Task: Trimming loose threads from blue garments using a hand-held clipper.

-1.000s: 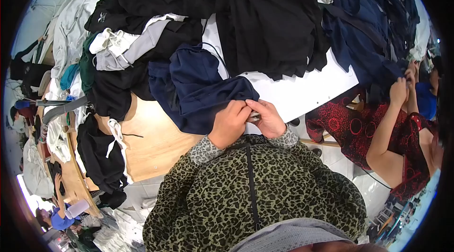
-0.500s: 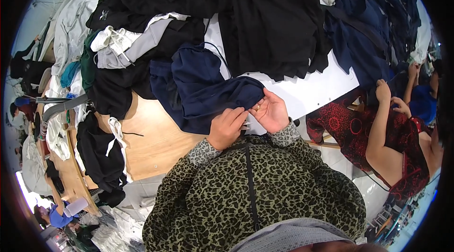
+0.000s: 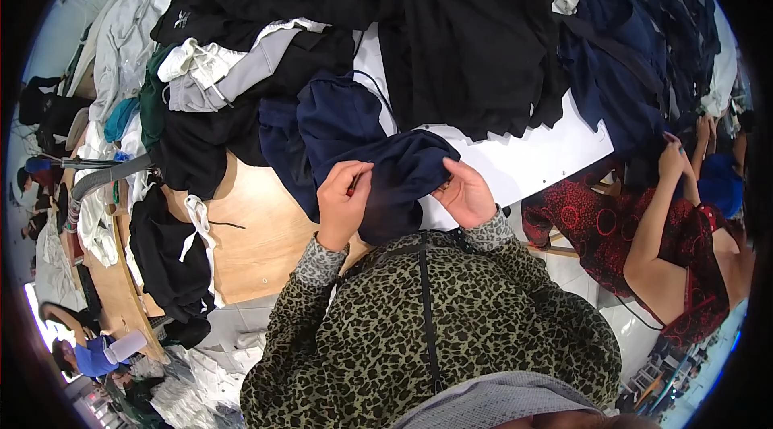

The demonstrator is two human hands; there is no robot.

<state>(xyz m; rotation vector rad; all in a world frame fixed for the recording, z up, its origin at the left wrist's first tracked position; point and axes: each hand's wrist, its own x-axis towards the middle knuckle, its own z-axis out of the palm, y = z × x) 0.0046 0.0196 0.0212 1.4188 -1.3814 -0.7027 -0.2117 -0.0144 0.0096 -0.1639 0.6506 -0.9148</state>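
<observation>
- The left hand [image 3: 342,203] is closed on a fold of the dark blue cloth [image 3: 362,147].
- The right hand [image 3: 465,194] pinches the same cloth at its other side.
- The cloth lies at the near edge of the surface [image 3: 258,244], just in front of the person.
- Black clothes [image 3: 467,34] are piled behind it.
- Another person in a red dress [image 3: 620,227] sits to the right.

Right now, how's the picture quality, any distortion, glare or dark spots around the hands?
Head view: strong fisheye bending, so the white board edge curves and a black rim frames the picture. Lighting is even, with no glare on the wooden table. The left hand and right hand look sharp, but folds in the navy garment and the black clothes pile lose detail.
</observation>
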